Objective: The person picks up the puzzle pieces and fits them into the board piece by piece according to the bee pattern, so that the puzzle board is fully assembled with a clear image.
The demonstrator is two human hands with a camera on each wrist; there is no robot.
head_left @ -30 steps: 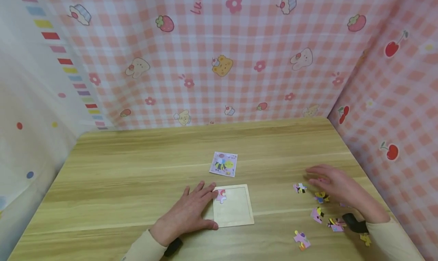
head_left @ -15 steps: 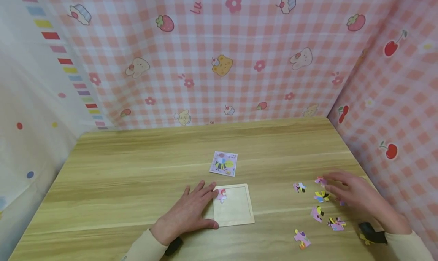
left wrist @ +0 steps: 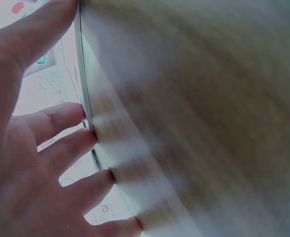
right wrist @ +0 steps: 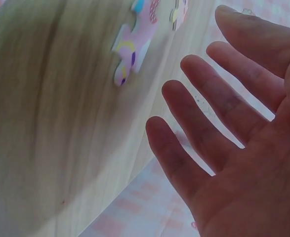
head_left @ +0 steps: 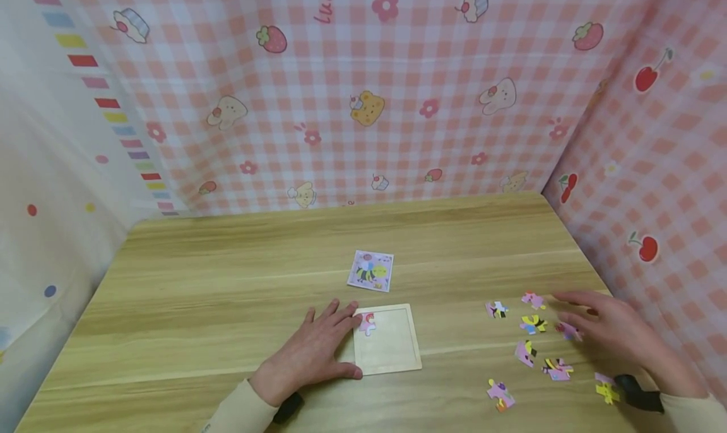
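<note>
Steady the left side of the tray [head_left: 392,351] with your left hand [head_left: 309,357], fingers straight, and let your right hand [head_left: 619,329], spread and empty beside the loose puzzle pieces [head_left: 532,325] right of the tray, pinch one by its rim, using the open table [head_left: 454,332] between, away from its right edge.

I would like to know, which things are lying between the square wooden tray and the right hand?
In the head view, bare tabletop comes first beside the wooden tray, then scattered puzzle pieces before the right hand.
</note>
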